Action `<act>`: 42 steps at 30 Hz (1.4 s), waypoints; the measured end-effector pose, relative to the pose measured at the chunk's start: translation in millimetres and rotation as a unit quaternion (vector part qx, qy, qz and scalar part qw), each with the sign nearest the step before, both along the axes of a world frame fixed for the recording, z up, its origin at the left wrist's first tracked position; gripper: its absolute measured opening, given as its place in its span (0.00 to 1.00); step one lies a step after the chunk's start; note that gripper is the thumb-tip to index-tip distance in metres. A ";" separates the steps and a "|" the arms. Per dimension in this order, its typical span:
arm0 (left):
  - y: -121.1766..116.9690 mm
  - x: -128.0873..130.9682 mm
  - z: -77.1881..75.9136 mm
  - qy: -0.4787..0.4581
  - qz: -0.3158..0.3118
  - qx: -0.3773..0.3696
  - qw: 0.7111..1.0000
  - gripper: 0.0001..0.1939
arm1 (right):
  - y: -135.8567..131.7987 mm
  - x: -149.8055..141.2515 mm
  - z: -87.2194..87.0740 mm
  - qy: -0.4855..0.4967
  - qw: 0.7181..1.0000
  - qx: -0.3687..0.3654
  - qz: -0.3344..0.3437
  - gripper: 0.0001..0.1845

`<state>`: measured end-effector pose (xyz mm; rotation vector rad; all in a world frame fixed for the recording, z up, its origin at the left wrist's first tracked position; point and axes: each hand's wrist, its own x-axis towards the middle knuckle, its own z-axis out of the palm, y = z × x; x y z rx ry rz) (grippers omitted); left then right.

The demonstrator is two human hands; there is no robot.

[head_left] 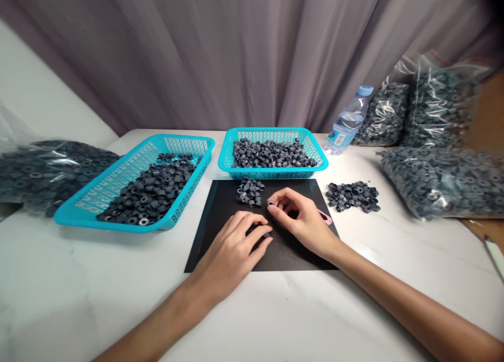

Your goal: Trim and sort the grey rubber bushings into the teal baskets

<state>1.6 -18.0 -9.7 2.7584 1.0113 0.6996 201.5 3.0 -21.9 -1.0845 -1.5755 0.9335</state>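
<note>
My right hand (301,220) is closed in a pinch on a small dark grey ring (271,203), its hole partly visible at the fingertips. Lower and to the left, my left hand (238,241) curls over a black mat (291,257), thumb and fingers nearly meeting around a small dark grey piece (266,235), mostly hidden by the fingers. On the mat just beyond both hands lies a small heap of similar rings (250,192). A pink-handled tool (326,217) shows partly from behind my right hand.
Turquoise baskets stand at left (173,220) and at the back (273,172), holding many rings. Right of the mat lies a loose pile of dark pieces (353,196). A water bottle (348,121) and plastic bags of rings (444,183) line the right; another bag (51,168) sits far left.
</note>
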 end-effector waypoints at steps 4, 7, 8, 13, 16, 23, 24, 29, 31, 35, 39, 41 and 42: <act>1.4 -0.6 4.1 -0.015 0.029 0.017 0.999 0.12 | -0.4 1.1 -0.3 0.000 1.000 0.003 -0.002 0.05; 2.9 -1.3 9.9 -0.054 0.062 0.022 0.996 0.15 | -2.9 2.5 2.5 -0.024 0.999 0.031 0.009 0.05; 3.6 -1.9 11.0 -0.066 0.068 0.022 0.995 0.16 | -4.0 2.9 4.0 -0.038 0.998 0.048 0.019 0.05; 6.0 -9.2 7.0 -0.083 0.006 0.031 0.996 0.17 | -7.8 3.1 9.5 -0.078 0.989 0.103 0.068 0.04; 5.9 -13.3 4.4 -0.091 -0.018 0.040 0.995 0.16 | -7.5 2.7 10.8 -0.080 0.988 0.099 0.086 0.05; 12.4 -24.2 25.6 -0.114 0.049 0.081 0.989 0.12 | -7.6 3.4 12.2 -0.123 0.984 0.092 0.088 0.11; 15.7 -29.8 30.9 -0.117 0.084 0.109 0.984 0.10 | -7.6 4.0 11.9 -0.133 0.983 0.089 0.087 0.09; 37.0 -72.5 51.8 -0.085 0.333 0.174 0.923 0.08 | -6.1 7.1 10.5 -0.185 0.972 0.072 0.124 0.27; 43.1 -85.6 55.2 -0.063 0.381 0.188 0.903 0.11 | -5.7 7.2 10.1 -0.191 0.970 0.072 0.129 0.28; 40.3 -79.2 54.0 -0.100 0.342 0.282 0.891 0.14 | -5.7 5.5 8.3 -0.202 0.968 0.072 0.129 0.24; 19.9 -36.9 38.2 -0.103 0.176 0.240 0.949 0.10 | -5.7 3.8 4.7 -0.212 0.967 0.081 0.117 0.16; 9.9 -16.7 26.2 -0.056 0.101 0.166 0.979 0.11 | -5.0 3.3 2.4 -0.212 0.967 0.092 0.106 0.10; 6.5 -9.1 20.3 -0.026 0.075 0.141 0.987 0.10 | -4.4 3.1 1.2 -0.211 0.968 0.095 0.100 0.07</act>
